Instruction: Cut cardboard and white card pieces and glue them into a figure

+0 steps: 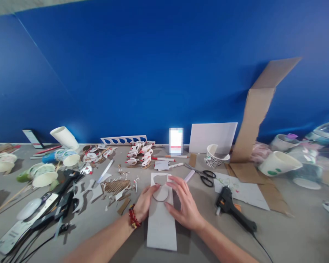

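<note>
A long white card strip (161, 230) lies on the grey table in front of me, with a cut-out near its far end. On it rests a small rounded white paper piece (161, 193). My left hand (144, 201), with a red bead bracelet at the wrist, pinches the left edge of that piece between thumb and fingers. My right hand (185, 204) is spread over the right side of the strip, its fingers apart, the fingertips at the piece's right edge.
A black glue gun (233, 210) with a cord and black-handled scissors (207, 178) lie to the right. Paper scraps and corrugated cardboard (116, 186) are left of the strip. A phone (176, 141) and white board (213, 138) stand at the wall.
</note>
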Tool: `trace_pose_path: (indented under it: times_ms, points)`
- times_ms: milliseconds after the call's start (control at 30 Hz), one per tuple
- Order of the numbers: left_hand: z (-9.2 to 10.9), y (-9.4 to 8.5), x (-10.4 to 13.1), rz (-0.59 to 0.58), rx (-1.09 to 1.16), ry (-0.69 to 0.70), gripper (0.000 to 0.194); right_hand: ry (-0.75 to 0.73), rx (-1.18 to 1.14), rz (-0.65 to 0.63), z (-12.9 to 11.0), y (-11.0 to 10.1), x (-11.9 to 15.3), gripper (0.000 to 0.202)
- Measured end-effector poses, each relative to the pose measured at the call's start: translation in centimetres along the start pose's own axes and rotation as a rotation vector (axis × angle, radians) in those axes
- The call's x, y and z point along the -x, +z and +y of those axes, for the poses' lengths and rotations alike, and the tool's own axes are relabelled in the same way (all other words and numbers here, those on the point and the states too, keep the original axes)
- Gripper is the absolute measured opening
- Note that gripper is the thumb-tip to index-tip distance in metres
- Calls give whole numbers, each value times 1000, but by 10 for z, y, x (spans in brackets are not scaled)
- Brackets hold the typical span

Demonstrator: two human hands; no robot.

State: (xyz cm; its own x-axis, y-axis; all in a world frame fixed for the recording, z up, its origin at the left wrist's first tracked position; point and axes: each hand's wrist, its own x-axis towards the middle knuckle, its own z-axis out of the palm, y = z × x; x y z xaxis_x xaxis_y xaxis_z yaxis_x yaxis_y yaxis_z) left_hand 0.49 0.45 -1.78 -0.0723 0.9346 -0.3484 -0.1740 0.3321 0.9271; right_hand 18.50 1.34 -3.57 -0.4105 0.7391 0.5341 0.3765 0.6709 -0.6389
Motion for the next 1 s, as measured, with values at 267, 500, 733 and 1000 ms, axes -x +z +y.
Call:
trace_pose_path:
  times_ms: [267,500,733,1000]
  points:
    - [1,-2,0,-45,-63,59,25,-144,263,-36,3,-1,-5,33]
    - [-4,-3,-2,-88,-159,137,34,-252,159,-63,7,-9,-9,33]
    - [5,1,3,-76,-207,143,45,-74,-111,14,3,-8,-6,23]
    - [-4,-3,-4,-175,-184,215,36,631,-742,304,17,2,-5,29]
